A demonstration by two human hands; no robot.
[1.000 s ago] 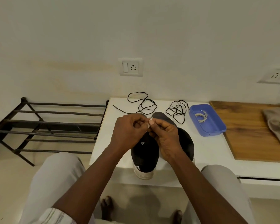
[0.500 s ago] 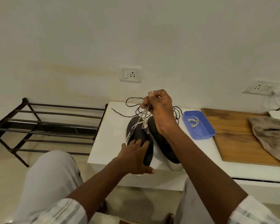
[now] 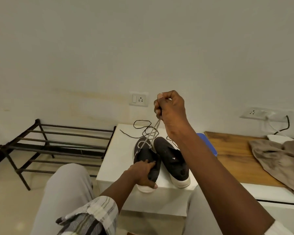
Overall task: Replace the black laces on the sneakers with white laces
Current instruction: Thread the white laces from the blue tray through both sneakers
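Relacing at a white tabletop [image 3: 115, 160]: the person's right hand [image 3: 171, 109] is raised above a pair of dark sneakers, its fingers curled tight around both ends of a white lace [image 3: 153, 131]. The lace runs taut from the fist down to the far eyelets of the left sneaker [image 3: 145, 154]. The left hand [image 3: 143, 173] grips the near, heel end of that same sneaker, fingers curled over its collar and thumb against the white sole. The right sneaker [image 3: 171, 158] stands just beside it on the tabletop, held by neither hand. Black laces [image 3: 143, 128] lie in loose tangles on the far part of the tabletop, beyond the sneakers and apart from both hands. A blue tray [image 3: 210, 146] shows partly behind the right forearm. Further right, a brown cloth [image 3: 278, 155] lies on a wooden board [image 3: 231, 153]. A dark metal rack [image 3: 58, 145] stands on the floor at left, and a wall socket [image 3: 138, 99] sits behind.
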